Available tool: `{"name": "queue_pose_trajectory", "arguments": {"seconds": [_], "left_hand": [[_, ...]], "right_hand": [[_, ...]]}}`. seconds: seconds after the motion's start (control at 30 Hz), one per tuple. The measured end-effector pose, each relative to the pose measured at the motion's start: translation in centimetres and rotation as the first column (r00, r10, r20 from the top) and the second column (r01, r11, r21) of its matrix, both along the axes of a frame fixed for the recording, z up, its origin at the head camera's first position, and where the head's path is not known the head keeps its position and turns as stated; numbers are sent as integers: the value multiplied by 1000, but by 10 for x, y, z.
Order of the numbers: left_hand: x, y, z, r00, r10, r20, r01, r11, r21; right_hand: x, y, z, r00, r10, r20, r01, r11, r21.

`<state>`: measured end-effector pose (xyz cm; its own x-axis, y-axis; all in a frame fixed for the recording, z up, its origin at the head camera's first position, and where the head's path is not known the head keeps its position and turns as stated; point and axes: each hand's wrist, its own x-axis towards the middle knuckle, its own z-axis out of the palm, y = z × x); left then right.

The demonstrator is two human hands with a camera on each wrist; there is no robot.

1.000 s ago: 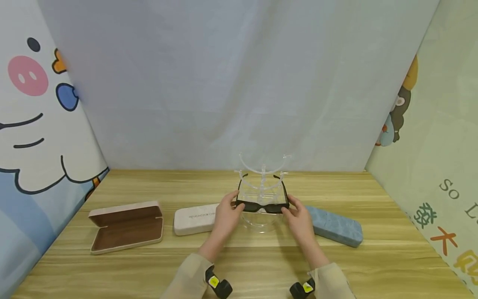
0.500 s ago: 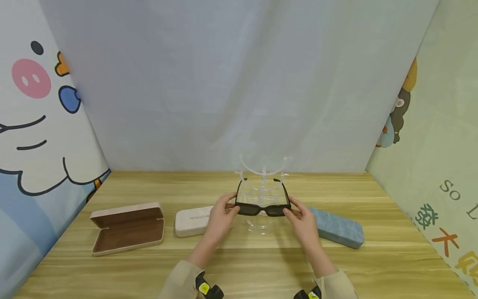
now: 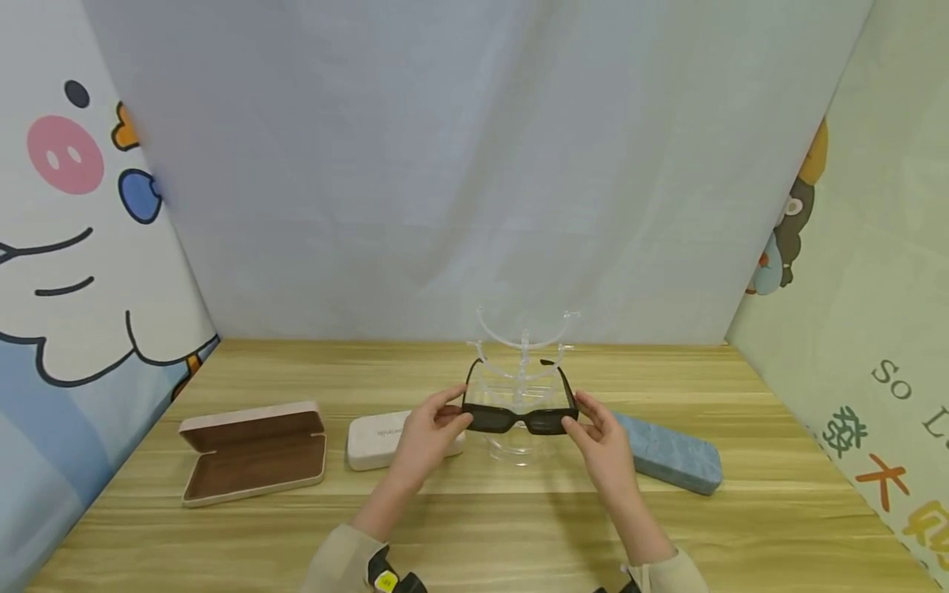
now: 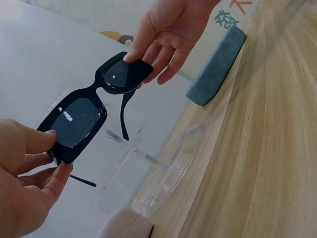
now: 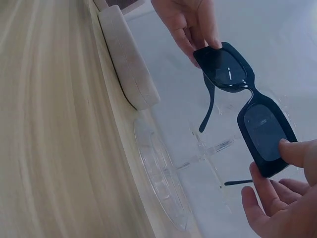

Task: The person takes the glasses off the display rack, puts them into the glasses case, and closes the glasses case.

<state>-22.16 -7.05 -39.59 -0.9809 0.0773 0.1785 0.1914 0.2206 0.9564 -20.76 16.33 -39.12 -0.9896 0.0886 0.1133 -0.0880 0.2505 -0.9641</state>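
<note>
Black sunglasses point(image 4: 95, 92) everywhere; head view adds pink snout point(image 3: 66, 155).

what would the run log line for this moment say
left hand: pinches black sunglasses; right hand: pinches opposite end; clear eyewear stand: behind sunglasses; hinged glasses case: open

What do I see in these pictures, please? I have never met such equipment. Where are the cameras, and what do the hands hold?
No robot is here, only a person's bare left hand and right hand. The wide picture comes from a camera worn on the head. One closer, tilted picture comes from the left wrist camera, the other from the right wrist camera. Both hands pinch the black sunglasses, one at each end. Behind them, a clear stand rests on the wooden table. Also on the table are an open case and a white case on the left, and a blue case on the right.
</note>
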Motion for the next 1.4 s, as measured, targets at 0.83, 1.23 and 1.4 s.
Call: {"name": "queue_pose_trajectory", "arguments": {"seconds": [0.83,1.23,1.4], "left_hand": [[18,-11,15,999,-25,-21,27,993,116],[26,-10,25,999,-27,-41,33,987,159],[30,-11,32,999,-20,-47,27,988,154]], "right_hand": [[17,0,16,999,-33,-26,29,990,-141],[27,-3,25,992,-78,-96,69,993,-94],[29,-5,28,983,-104,-151,93,993,-79]]}}
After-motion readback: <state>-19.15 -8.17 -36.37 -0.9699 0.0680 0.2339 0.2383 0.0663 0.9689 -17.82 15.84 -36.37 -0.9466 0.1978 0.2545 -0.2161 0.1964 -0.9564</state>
